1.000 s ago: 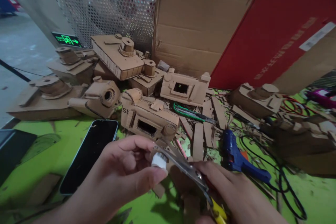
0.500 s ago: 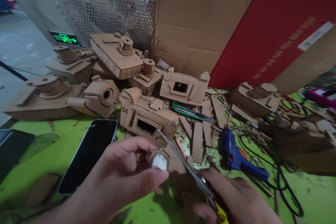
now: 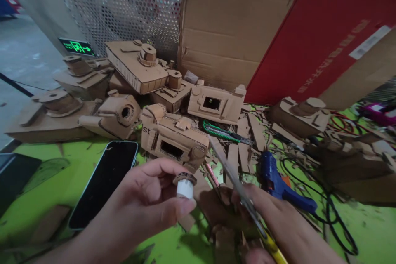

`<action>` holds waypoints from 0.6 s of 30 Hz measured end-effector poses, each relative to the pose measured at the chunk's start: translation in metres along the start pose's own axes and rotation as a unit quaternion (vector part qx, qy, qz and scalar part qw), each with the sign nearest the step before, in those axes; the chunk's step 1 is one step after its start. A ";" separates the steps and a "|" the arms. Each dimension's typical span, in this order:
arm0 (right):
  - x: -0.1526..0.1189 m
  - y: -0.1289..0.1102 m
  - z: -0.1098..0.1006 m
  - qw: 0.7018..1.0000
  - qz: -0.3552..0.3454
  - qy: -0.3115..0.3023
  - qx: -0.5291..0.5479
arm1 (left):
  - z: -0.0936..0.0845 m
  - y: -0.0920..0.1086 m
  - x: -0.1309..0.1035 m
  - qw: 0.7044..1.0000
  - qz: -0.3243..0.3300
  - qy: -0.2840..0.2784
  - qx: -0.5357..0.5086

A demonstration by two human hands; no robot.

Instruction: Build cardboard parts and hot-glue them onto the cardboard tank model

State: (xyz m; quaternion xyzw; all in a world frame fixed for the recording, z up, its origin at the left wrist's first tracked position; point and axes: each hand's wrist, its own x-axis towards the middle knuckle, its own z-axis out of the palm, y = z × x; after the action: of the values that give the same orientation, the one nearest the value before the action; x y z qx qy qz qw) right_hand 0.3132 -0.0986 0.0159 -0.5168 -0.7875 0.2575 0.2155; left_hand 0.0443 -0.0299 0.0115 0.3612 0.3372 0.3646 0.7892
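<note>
Between the thumb and fingers of my left hand (image 3: 151,196) is a small white cylinder (image 3: 185,189) with a round cardboard disc (image 3: 185,178) on its top. My right hand (image 3: 278,218) grips scissors (image 3: 244,198) with yellow on the handle; the blades point up and left, apart from the cylinder. Just beyond my left hand stands a cardboard camera model (image 3: 176,136) with a rectangular opening. A phone (image 3: 107,181) lies left of my left hand.
A blue glue gun (image 3: 283,185) with a black cable lies to the right. A green cutter (image 3: 225,132) rests among cardboard scraps. More cardboard models (image 3: 139,66) are piled at the back left, others at the right. The table (image 3: 368,231) is green.
The scissors have moved right and down, away from the cylinder, with my right hand. My left hand has tilted the cylinder more upright and shifted it slightly left.
</note>
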 end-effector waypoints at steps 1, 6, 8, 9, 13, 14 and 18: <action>0.001 0.000 0.001 1.000 0.008 -0.014 0.002 | 0.000 0.000 0.000 1.000 -0.002 0.000 -0.003; 0.007 -0.003 0.004 0.998 0.033 -0.058 -0.008 | 0.000 -0.001 -0.004 1.000 -0.028 0.006 0.008; 0.008 -0.004 0.005 0.997 0.034 -0.064 -0.017 | 0.000 -0.001 -0.005 0.999 -0.034 0.007 0.026; 0.009 -0.004 0.006 0.997 0.033 -0.067 -0.021 | 0.000 -0.002 -0.005 0.999 -0.038 0.008 0.036; 0.008 -0.005 0.006 0.996 0.036 -0.080 -0.028 | -0.001 -0.004 -0.004 0.995 -0.057 0.036 0.075; 0.007 -0.004 0.006 0.995 0.041 -0.084 -0.025 | -0.001 -0.004 -0.004 0.994 -0.062 0.037 0.087; 0.004 -0.001 0.010 0.994 0.054 -0.100 -0.002 | -0.001 -0.001 -0.004 0.991 -0.070 0.019 0.109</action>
State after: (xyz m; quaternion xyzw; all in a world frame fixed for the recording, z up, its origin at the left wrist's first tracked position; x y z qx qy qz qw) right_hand 0.3050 -0.0970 0.0089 -0.5310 -0.7765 0.3172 0.1205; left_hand 0.0418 -0.0336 0.0111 0.4139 0.4145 0.2759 0.7621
